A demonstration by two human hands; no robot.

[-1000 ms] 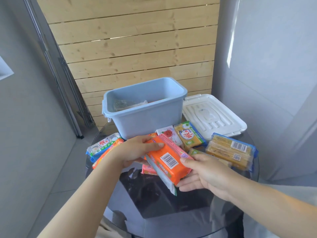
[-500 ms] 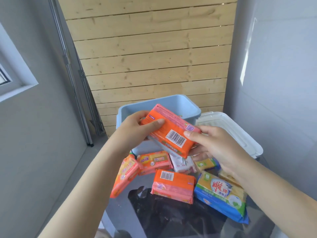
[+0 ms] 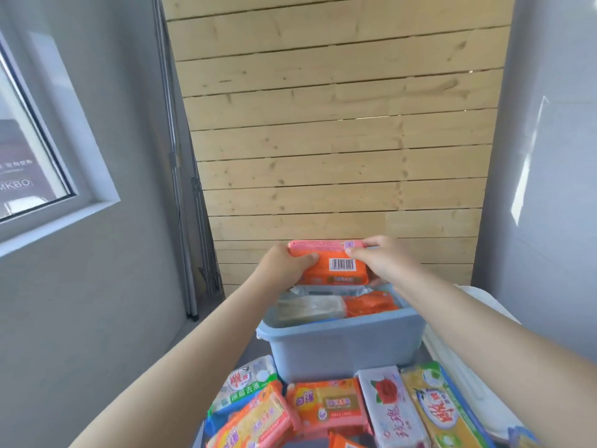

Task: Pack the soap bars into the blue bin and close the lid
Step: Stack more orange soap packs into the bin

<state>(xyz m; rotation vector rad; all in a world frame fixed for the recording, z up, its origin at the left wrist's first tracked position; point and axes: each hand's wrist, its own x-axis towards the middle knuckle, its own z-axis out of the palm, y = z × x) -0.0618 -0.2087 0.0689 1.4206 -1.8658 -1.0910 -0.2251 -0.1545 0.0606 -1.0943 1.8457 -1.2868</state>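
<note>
An orange soap pack (image 3: 332,265) with a barcode hangs over the far side of the open blue bin (image 3: 345,347). My left hand (image 3: 284,265) grips its left end and my right hand (image 3: 384,261) grips its right end. Inside the bin lie a clear-wrapped pale bar (image 3: 308,308) and an orange pack (image 3: 370,303). In front of the bin, several wrapped soap bars lie on the table: an orange pack (image 3: 326,405), a white rose-printed pack (image 3: 392,412), a yellow and blue pack (image 3: 442,412), a green and white pack (image 3: 245,386).
The white lid (image 3: 458,354) lies to the right of the bin, mostly hidden by my right forearm. A wooden slat wall stands behind the bin. A grey wall with a window is at the left, another grey wall at the right.
Both hands lifted the orange pack from above the table's front and carried it forward to above the bin. The camera tilted up, so the bin now sits lower in view.
</note>
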